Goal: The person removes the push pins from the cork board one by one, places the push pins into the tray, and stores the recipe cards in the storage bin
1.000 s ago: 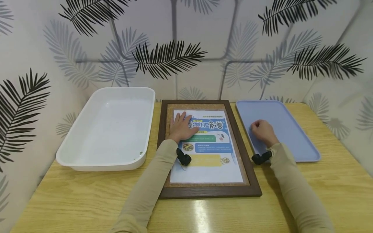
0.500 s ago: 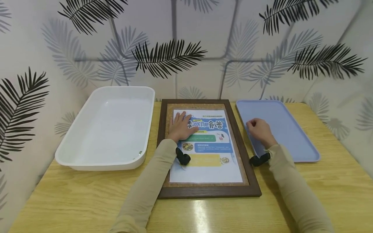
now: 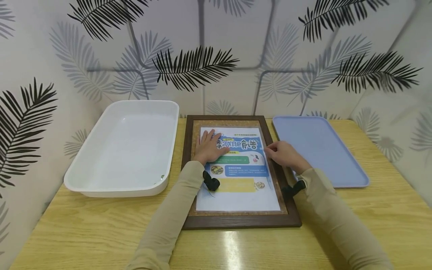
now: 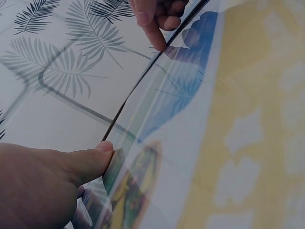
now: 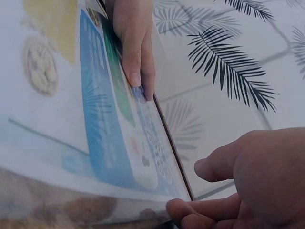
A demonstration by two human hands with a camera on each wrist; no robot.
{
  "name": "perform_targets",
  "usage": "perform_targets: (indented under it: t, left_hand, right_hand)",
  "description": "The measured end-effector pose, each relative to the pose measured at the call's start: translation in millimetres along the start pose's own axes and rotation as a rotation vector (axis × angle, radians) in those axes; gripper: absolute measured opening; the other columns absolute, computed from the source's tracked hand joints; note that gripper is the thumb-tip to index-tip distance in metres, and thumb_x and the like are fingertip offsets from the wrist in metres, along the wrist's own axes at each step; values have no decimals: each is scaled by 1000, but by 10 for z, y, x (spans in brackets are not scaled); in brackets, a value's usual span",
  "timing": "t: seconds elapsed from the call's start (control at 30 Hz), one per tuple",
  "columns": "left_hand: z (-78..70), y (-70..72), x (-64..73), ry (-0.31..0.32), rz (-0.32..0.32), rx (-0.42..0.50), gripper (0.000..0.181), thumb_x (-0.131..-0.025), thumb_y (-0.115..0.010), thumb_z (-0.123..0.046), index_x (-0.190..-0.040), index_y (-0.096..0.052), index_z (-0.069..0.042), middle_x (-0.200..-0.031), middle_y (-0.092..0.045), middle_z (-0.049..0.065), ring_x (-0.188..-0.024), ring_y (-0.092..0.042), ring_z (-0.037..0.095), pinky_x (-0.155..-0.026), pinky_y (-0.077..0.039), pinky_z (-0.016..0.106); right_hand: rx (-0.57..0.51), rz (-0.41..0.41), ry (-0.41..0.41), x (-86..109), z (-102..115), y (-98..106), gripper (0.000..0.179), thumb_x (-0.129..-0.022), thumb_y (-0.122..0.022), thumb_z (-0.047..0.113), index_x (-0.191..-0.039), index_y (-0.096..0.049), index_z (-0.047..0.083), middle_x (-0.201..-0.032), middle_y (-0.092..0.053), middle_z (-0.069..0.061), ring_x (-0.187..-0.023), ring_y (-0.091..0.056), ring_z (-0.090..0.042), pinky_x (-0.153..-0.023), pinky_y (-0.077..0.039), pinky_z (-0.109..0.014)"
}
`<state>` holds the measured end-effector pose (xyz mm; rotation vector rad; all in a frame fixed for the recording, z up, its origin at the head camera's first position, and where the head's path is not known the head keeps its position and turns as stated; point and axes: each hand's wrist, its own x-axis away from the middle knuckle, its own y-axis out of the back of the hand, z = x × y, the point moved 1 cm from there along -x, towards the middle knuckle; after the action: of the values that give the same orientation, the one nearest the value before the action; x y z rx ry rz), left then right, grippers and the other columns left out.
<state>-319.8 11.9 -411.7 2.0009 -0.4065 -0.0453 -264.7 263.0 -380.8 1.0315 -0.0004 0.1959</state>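
A printed poster [image 3: 236, 202] with a glossy surface and Chinese lettering lies on a brown-framed cork board [image 3: 241, 223]. My left hand [image 3: 209, 150] rests on the poster's upper left part, fingers spread. At the right margin of the same sheet, the fingertips of my right hand [image 3: 287, 153] touch down near the frame. The right wrist view shows the right hand's thumb [image 5: 217, 164] apart from its index finger, with nothing seen between them. Curled under, its other fingers are partly hidden.
To the left stands a deep white plastic tub [image 3: 125, 150], with a tiny mark near its front right corner. A flat blue tray [image 3: 324, 150] lies right of the board. Behind the wooden table [image 3: 101, 228] is a leaf-patterned wall [image 3: 216, 33].
My right hand has moved left from over the blue tray to the poster's right edge, its fingers reaching out more. The left hand has stayed in place on the poster.
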Motion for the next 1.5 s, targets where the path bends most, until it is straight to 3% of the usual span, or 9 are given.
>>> perform_targets:
  t: [0.23,0.43,0.73,0.97,1.27,1.4,1.5]
  left_hand:
    - [-18,4,35,-17,-16,1,73,-94,-51,-53,-153,-28,-17,-163,-11,7,-150,0,28,-120,3,48]
    - [-25,-1,14,-19,-18,3,72,-94,-51,-52,-153,-28,-17,-163,-11,6,-150,0,28,-120,4,48]
    - [-8,-1,68,-3,-50,43,71,-92,-57,-48,-150,-34,-15,-162,-15,8,-150,-4,30,-120,1,50]
    - [2,40,137,15,-61,69,74,-88,-65,-44,-147,-39,-10,-161,-18,12,-149,-8,32,-120,-1,51]
    - [57,79,309,-28,3,76,79,-84,-71,-40,-146,-39,-5,-160,-17,17,-149,-9,35,-120,-6,50]
    - [66,121,401,-3,-11,47,81,-81,-74,-42,-145,-41,-4,-158,-23,16,-147,-16,34,-119,-16,50]
    - [58,158,458,25,-38,35,80,-79,-76,-42,-142,-45,-4,-156,-29,15,-145,-23,33,-115,-25,50]
  right_hand:
    - [-102,78,-107,28,88,-15,39,-100,-47,23,-112,-65,-9,-74,-64,-8,-62,-48,-17,-56,-35,-27]
    - [-220,156,-209,39,129,3,41,-100,-47,29,-102,-68,-7,-66,-61,-2,-60,-48,-14,-55,-35,-25]
    - [-446,168,-220,15,43,-23,40,-101,-45,27,-75,-60,-1,-59,-53,2,-48,-37,-7,-50,-33,-21]
    - [-561,136,-260,-30,3,-25,34,-100,-46,23,-75,-54,1,-57,-48,4,-48,-34,-7,-50,-31,-21]
    - [-604,88,-340,-45,-87,-40,35,-97,-53,25,-65,-52,10,-55,-43,6,-50,-35,-8,-54,-31,-22]
    - [-548,81,-293,-70,-118,-28,41,-95,-56,26,-58,-42,15,-52,-36,7,-49,-32,-8,-53,-31,-22]
    - [-494,75,-242,-93,-131,-19,38,-95,-57,29,-63,-44,12,-52,-33,8,-48,-32,-8,-52,-30,-23]
